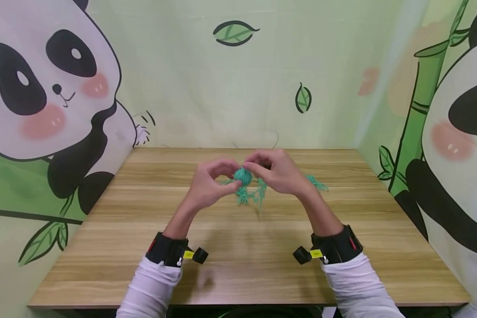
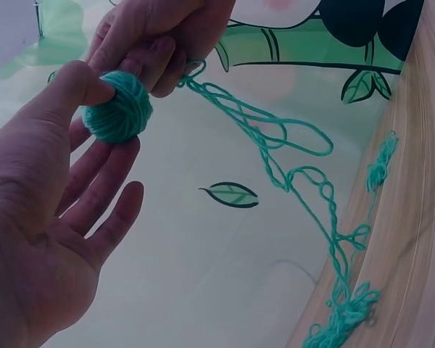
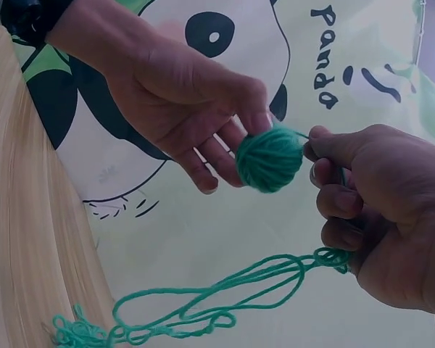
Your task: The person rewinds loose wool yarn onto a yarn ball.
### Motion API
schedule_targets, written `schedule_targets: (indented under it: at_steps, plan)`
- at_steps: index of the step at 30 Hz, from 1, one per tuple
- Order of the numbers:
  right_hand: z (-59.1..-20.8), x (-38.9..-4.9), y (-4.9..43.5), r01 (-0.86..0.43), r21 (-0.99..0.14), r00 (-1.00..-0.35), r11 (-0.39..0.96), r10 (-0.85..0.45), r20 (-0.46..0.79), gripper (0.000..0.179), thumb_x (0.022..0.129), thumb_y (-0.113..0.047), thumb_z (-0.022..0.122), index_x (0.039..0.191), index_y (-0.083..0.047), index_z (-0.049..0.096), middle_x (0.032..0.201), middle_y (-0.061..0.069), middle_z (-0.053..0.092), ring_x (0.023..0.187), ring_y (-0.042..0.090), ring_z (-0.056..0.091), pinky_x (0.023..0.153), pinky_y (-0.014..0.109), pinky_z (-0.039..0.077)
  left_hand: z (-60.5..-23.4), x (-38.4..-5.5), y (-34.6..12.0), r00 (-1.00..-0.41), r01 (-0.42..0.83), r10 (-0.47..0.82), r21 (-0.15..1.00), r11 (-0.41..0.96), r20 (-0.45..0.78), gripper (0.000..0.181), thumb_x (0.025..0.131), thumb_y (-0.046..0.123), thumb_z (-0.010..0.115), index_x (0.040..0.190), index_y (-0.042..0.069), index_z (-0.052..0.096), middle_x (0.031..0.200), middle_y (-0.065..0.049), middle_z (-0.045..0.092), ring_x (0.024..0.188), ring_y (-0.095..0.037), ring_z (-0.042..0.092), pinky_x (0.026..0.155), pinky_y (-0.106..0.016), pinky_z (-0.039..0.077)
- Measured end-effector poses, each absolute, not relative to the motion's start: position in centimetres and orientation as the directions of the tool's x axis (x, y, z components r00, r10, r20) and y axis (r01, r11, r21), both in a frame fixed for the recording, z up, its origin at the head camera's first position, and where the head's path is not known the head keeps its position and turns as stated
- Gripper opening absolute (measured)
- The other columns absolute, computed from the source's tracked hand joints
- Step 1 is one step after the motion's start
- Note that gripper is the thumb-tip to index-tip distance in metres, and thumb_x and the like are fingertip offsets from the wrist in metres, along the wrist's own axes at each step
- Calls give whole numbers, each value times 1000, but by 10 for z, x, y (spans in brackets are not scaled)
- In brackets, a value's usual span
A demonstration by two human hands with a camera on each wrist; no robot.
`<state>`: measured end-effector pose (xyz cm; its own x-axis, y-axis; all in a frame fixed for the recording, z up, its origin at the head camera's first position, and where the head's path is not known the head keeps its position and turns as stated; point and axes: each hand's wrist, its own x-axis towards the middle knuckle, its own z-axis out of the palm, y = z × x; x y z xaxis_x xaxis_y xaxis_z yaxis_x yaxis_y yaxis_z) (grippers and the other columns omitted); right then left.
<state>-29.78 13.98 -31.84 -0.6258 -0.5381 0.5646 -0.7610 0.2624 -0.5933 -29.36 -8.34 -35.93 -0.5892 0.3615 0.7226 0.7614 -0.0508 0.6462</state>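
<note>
Yarn ball (image 3: 270,161) between hands (image 1: 207,187) (image 1: 281,174), lettering (image 3: 324,58) right-wrist view only

The ball of yarn (image 3: 270,158) hides some fingertips of my left hand (image 3: 185,98). My curled right hand (image 3: 388,210) conceals part of the loose yarn (image 2: 342,322). Lettering on my yellow wrist labels (image 1: 316,253) is too small to read. The right-side printed panda (image 1: 441,176) is cut off.

2 hands (image 1: 210,185) (image 1: 281,173), 1 yarn ball (image 1: 243,177), 2 wristbands (image 1: 164,248) (image 1: 339,245), 2 printed pandas (image 1: 63,99) (image 1: 459,150), 1 table (image 1: 254,260).
</note>
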Motion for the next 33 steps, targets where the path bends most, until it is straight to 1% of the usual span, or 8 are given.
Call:
schedule_targets:
  at_steps: [4, 8, 11, 15, 18, 22, 30, 33]
  plan:
    - [-322, -301, 139, -749, -600, -647, 283, -510, 567, 11, 101, -9, 68, 102, -4, 77, 72, 7, 67, 55, 13, 47, 49, 19, 38, -359, -292, -85, -583, 759, 378, 648, -64, 719, 28, 80, -15, 75, 107, -14, 70, 98, -26, 73, 84, -32, 68, 76, -52, 58]
    - [-321, -301, 137, -730, -621, -671, 285, -473, 571, 11, 100, -1, 65, 102, 4, 75, 70, 15, 63, 54, 14, 43, 48, 17, 33, -358, -291, -85, -587, 752, 382, 656, -69, 714, 28, 80, -16, 75, 107, -15, 70, 98, -26, 73, 84, -31, 67, 78, -50, 58]
    - [-321, -301, 135, -714, -643, -689, 276, -443, 574, 10, 101, 1, 64, 101, 8, 72, 73, 18, 60, 54, 16, 44, 48, 17, 35, -358, -290, -85, -597, 740, 383, 668, -79, 705, 28, 80, -15, 75, 107, -15, 70, 96, -26, 72, 83, -30, 67, 79, -53, 58]
    - [-329, -309, 137, -705, -657, -699, 268, -421, 578, 11, 102, -6, 64, 100, 2, 71, 76, 13, 60, 56, 16, 47, 50, 18, 39, -358, -289, -85, -605, 718, 393, 688, -105, 692, 28, 80, -14, 75, 107, -15, 69, 96, -28, 72, 83, -30, 66, 82, -63, 55]
    - [-335, -315, 138, -699, -663, -705, 268, -411, 577, 11, 103, -8, 64, 101, 1, 70, 77, 13, 60, 56, 16, 48, 51, 19, 41, -366, -297, -86, -599, 713, 404, 690, -125, 692, 29, 81, -11, 76, 109, -12, 70, 97, -24, 73, 84, -30, 67, 85, -57, 57]
    - [-339, -319, 136, -693, -672, -711, 260, -401, 578, 11, 103, -4, 63, 102, 4, 69, 78, 16, 60, 55, 16, 47, 51, 18, 40, -375, -306, -88, -587, 713, 410, 685, -146, 698, 30, 82, -6, 77, 112, -7, 71, 99, -17, 74, 86, -29, 69, 86, -41, 59]
    - [-349, -326, 137, -669, -694, -729, 266, -414, 545, 17, 105, -17, 62, 103, -3, 71, 78, 11, 61, 51, 15, 46, 45, 20, 38, -373, -303, -88, -573, 705, 411, 682, -194, 709, 30, 83, -9, 74, 113, -11, 68, 100, -11, 74, 88, -33, 68, 86, -42, 60]
    - [-351, -327, 136, -665, -689, -733, 288, -427, 529, 20, 105, -20, 62, 102, -4, 72, 80, 10, 63, 54, 15, 51, 47, 20, 42, -372, -303, -88, -573, 705, 404, 680, -200, 713, 31, 84, -8, 74, 113, -11, 68, 102, -9, 74, 88, -33, 68, 85, -41, 60]
